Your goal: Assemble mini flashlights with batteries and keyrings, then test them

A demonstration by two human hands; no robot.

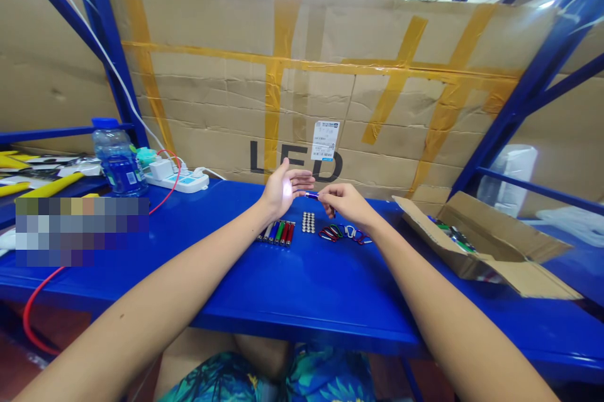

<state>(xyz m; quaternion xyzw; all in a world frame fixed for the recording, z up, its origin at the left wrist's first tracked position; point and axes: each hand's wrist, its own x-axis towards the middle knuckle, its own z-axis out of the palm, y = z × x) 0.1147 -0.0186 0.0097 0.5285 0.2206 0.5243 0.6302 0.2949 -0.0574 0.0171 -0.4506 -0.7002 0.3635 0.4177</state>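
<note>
My right hand (344, 201) pinches a small blue flashlight (311, 195) pointed left. Its light makes a bright white spot on the palm of my left hand (287, 188), which is open with the thumb up and fingers stretched out. Below my left hand lies a row of small flashlights (278, 233) in silver, blue, green and red, partly hidden by my forearm. Button cells (308, 223) sit in neat columns between the hands. Under my right wrist are several coloured carabiners (343, 233), in red, green, silver and blue.
An open cardboard box (476, 254) with more flashlights stands on the right of the blue table (302, 289). A blue-capped bottle (117, 160) and a white power strip (182, 182) with a red cable are at left. Taped cardboard (212, 100) walls off the back.
</note>
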